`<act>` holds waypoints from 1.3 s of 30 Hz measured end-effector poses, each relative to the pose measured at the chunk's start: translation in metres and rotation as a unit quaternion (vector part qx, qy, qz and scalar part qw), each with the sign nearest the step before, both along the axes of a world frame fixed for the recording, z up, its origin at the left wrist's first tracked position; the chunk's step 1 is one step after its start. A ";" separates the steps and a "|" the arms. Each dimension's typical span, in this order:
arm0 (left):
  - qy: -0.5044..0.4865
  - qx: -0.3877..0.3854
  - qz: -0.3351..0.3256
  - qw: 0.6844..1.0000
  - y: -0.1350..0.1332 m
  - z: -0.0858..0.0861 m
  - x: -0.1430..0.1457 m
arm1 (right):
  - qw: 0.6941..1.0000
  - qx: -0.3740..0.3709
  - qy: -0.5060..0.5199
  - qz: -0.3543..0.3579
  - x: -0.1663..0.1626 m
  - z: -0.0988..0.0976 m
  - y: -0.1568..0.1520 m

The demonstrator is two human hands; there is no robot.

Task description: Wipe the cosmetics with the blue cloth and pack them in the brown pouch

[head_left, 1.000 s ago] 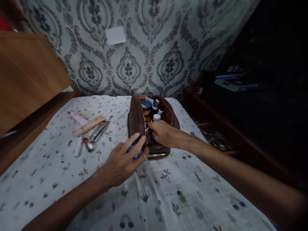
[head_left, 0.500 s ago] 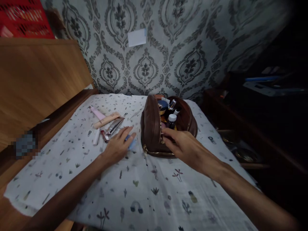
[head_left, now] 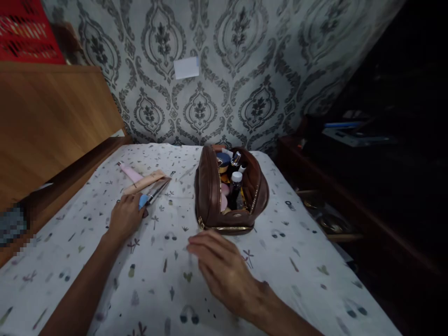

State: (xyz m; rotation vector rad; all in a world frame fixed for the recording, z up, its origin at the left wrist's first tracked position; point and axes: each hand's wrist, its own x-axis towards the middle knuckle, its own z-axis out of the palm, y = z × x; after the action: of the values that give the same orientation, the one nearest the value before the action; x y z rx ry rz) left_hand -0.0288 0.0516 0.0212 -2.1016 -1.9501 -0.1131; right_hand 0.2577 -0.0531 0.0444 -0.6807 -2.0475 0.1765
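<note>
My left hand (head_left: 126,215) is curled around a small light-blue object (head_left: 143,201), whose kind I cannot make out. It is at the near side of a cluster of cosmetics and hides part of them. Beyond it lie a pink tube (head_left: 131,174), a peach-coloured tube (head_left: 144,182) and a silvery tube (head_left: 158,190). My right hand (head_left: 220,261) hovers before the brown makeup bag (head_left: 208,191), fingers stretched out, with nothing visible in it. Unzipped, the bag holds a dark bottle with a white cap (head_left: 236,178), a dark-lidded jar (head_left: 223,161) and pink items.
A white patterned cloth (head_left: 189,289) covers the surface. At the left rises a wooden panel (head_left: 59,112) with a red basket (head_left: 30,35) at its top. Patterned wallpaper stands behind, and a dark shelf unit (head_left: 350,196) borders the right side.
My left hand has moved left with the light-blue object to the cosmetics. My right hand has come out of the bag, towards me and to the left. The view has shifted slightly.
</note>
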 end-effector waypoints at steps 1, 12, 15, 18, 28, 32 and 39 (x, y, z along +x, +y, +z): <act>-0.002 -0.015 0.006 1.000 0.000 0.001 0.000 | 1.000 -0.023 -0.010 0.020 -0.006 -0.006 0.000; -0.072 -0.050 0.010 0.996 0.005 0.001 -0.010 | 0.983 -0.160 -0.035 0.087 -0.046 -0.059 0.007; -0.068 -0.078 0.041 0.994 0.004 0.003 -0.011 | 0.980 -0.181 -0.013 0.081 -0.049 -0.072 0.004; -0.061 -0.113 0.076 0.989 0.002 0.010 -0.008 | 0.977 -0.197 0.003 0.086 -0.049 -0.078 0.003; -0.036 -0.158 0.090 0.983 0.000 0.023 -0.014 | 0.965 -0.246 0.026 0.090 -0.047 -0.080 0.007; 0.011 -0.149 0.099 0.984 -0.001 0.022 -0.013 | 0.964 -0.243 0.036 0.098 -0.047 -0.080 0.007; 0.033 -0.114 0.091 0.989 -0.003 0.018 -0.015 | 0.960 -0.264 0.002 0.089 -0.047 -0.080 0.008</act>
State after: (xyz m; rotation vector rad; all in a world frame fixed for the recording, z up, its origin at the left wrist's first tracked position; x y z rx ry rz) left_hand -0.0441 0.0483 0.0395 -2.0168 -2.1931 0.2226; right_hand 0.2105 -0.0447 -0.0357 -0.8090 -2.0680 0.8515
